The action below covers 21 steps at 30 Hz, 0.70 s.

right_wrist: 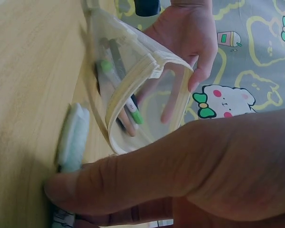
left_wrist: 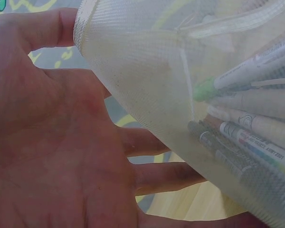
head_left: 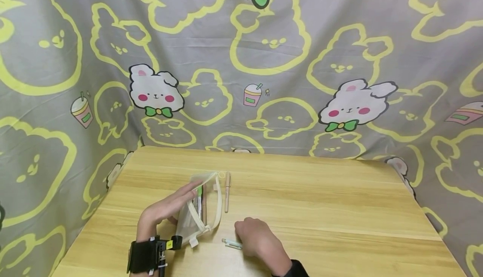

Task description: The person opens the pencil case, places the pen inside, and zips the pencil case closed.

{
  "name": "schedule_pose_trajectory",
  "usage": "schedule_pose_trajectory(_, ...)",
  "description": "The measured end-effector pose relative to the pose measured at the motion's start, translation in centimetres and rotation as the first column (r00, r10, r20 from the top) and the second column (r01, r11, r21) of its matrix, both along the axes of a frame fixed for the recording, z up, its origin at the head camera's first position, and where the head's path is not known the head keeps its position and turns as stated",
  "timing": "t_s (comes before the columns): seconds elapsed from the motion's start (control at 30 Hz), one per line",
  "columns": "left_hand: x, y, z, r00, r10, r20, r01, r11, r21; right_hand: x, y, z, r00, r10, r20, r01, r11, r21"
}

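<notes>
A cream mesh pencil case (head_left: 187,222) stands with its zipped mouth spread wide. Inside it lie several pens and markers, among them a green-tipped marker (right_wrist: 134,111). My left hand (head_left: 170,205) supports the case from its left side. In the left wrist view the palm faces the mesh, and straight, spread fingers (left_wrist: 145,141) pass behind it. To the right of the case, my right hand (head_left: 260,239) is low at the tabletop. Its thumb and fingers pinch a pale green pen (right_wrist: 74,135), whose clipped end sticks out; the rest is hidden by the hand.
A tan capped pen (head_left: 227,193) lies on the wooden table (head_left: 320,201) just right of the case. Patterned grey fabric (head_left: 215,50) hangs along the table's back and sides. A black camera strap (head_left: 143,257) is on the left wrist.
</notes>
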<state>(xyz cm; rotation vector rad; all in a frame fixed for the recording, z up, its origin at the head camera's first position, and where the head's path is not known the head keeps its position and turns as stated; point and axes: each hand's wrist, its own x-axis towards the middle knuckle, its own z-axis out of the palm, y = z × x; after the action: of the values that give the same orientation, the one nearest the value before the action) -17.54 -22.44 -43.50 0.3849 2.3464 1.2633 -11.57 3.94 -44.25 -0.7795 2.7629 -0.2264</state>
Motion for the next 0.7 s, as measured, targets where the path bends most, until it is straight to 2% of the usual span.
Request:
schedule_pose_trajectory(0.13, 0.0, 0.0, 0.0, 1.0, 0.009, 0.008, -0.009, 1.0, 0.003, 0.0, 0.0, 0.0, 1.0, 0.004, -0.01, -0.005, 1.0, -0.01)
schedule_pose_trajectory(0.4, 0.1, 0.0, 0.1, 1.0, 0.019, 0.021, -0.019, 1.0, 0.005, -0.4, 0.9, 0.3, 0.998, -0.022, 0.058, 0.028, 0.994, -0.101)
schedule_pose_trajectory(0.7, 0.1, 0.1, 0.1, 0.997, 0.051, 0.059, -0.052, 0.999, 0.01, -1.7, 2.1, 0.3, 0.997, -0.066, 0.045, 0.076, 0.962, -0.262)
